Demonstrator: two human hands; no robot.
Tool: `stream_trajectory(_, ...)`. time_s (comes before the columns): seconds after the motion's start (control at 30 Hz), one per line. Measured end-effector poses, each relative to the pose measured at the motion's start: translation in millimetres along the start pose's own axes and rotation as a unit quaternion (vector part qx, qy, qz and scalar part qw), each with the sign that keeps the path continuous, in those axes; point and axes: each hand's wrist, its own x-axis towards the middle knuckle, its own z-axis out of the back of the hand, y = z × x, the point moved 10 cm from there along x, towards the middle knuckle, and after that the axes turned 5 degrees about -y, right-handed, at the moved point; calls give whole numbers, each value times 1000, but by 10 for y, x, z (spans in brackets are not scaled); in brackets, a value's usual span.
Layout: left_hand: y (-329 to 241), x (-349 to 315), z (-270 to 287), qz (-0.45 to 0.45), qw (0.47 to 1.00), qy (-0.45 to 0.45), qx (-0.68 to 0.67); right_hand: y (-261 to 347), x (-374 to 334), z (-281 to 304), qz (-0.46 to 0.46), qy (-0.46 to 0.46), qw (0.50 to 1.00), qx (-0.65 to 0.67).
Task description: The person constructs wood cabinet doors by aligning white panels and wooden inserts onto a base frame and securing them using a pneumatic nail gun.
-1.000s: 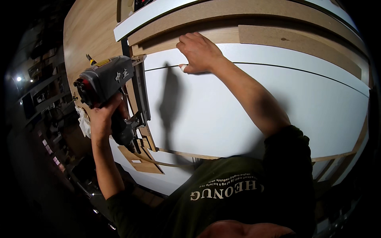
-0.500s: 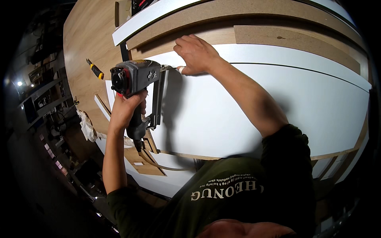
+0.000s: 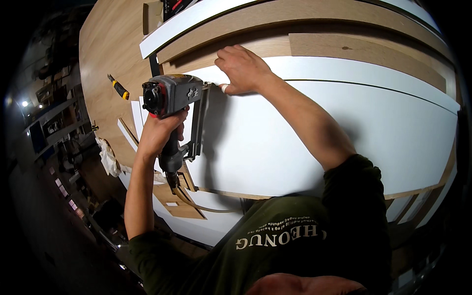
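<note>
My left hand is wrapped round the grip of a grey and black pneumatic nail gun. Its nose end reaches the near-left end of a narrow white strip, which lies along the far edge of a large white panel. My right hand clasps that strip just right of the nose. The fingers lie over its far side, the thumb on the near side, with a white band round the thumb. An air hose runs from the grip's bottom toward my body.
A yellow and black utility knife lies on the wooden tabletop at the left. Beyond the strip run brown board lengths and another white strip. Offcuts and a crumpled white cloth lie at the near left.
The nail gun and my left hand have shifted slightly right, bringing the nose nearer my right thumb. My right hand stays nearly still on the strip.
</note>
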Motion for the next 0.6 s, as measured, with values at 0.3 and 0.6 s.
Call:
stream_trajectory(0.3,398,-498,-16,28,991,-121,38,6,24,-29,-7,12,1000,12)
stream_trajectory(0.6,929,-1001,-929,-100,938,-240,228,295,110,78,-7,0,999,-34)
